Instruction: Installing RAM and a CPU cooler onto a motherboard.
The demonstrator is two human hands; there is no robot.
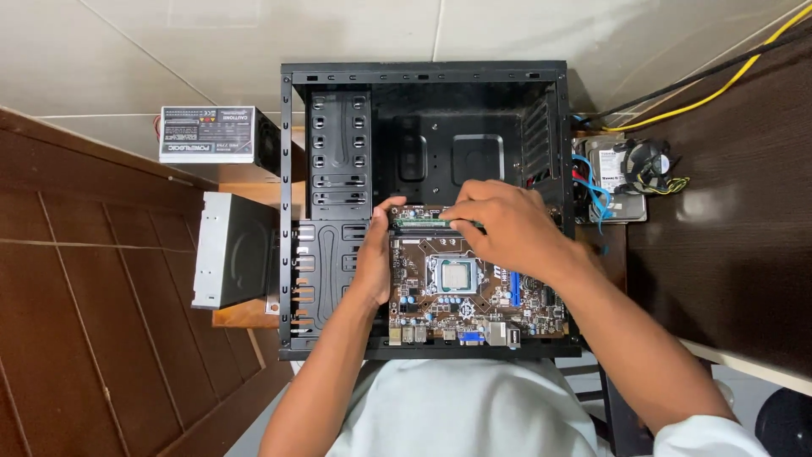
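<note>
While the brown motherboard (457, 288), studded with small components and a square silver processor (457, 275) at its middle, lies flat inside the open black sheet-metal computer case (292, 211), both hands work at its far edge. The left hand (376, 254) grips the board's left edge with curled fingers. The right hand (507, 224) pinches a thin green memory stick (423, 222) with fingertips bent onto it.

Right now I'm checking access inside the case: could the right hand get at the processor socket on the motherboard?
Probably yes. The right hand rests just above the processor socket, which lies uncovered on the motherboard, nothing between them.
</note>
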